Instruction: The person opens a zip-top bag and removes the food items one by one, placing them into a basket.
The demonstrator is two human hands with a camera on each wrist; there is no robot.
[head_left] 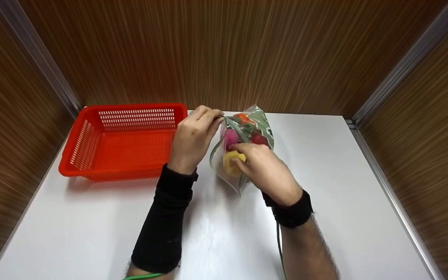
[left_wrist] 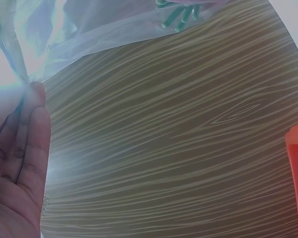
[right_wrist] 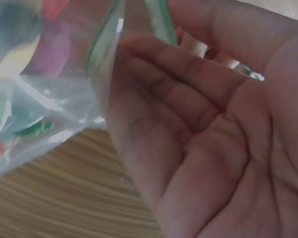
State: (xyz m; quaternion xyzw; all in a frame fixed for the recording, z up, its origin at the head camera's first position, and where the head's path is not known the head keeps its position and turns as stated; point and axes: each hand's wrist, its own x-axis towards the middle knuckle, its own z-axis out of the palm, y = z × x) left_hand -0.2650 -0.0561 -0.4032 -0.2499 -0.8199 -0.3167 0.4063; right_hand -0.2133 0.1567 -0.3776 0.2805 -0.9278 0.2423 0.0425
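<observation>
Pinching clear bag (head_left: 265, 123) by rim (head_left: 236, 128) with left hand (head_left: 195, 134), touching it with right hand (head_left: 268, 168) (can't tell if gripping), with bag at left's 4 o'clock, right's 10, long axis roughly 1-to-7, and yellow piece (head_left: 230, 161) nearer right.

Bag (head_left: 240, 132), left hand's (head_left: 195, 136) grip: colourless and transparent; printed panel (head_left: 263, 119), beyond the right hand (head_left: 268, 169), green with pale markings. Contents: yellow piece (head_left: 231, 166), at the right thumb; magenta piece (head_left: 231, 137), just beyond; dark red piece (head_left: 259, 139), beyond the right knuckles; orange piece (head_left: 242, 117), right of the left fingertips. Basket (head_left: 130, 149), left of the grip: uniform red, grid-perforated sides. Tabletop (head_left: 216, 241), below the grip: plain white. Back wall (head_left: 247, 54), beyond the grip: brown, streaked wood-grain pattern. Left sleeve (head_left: 163, 225) and right wristband (head_left: 292, 210), behind the hands: black.
</observation>
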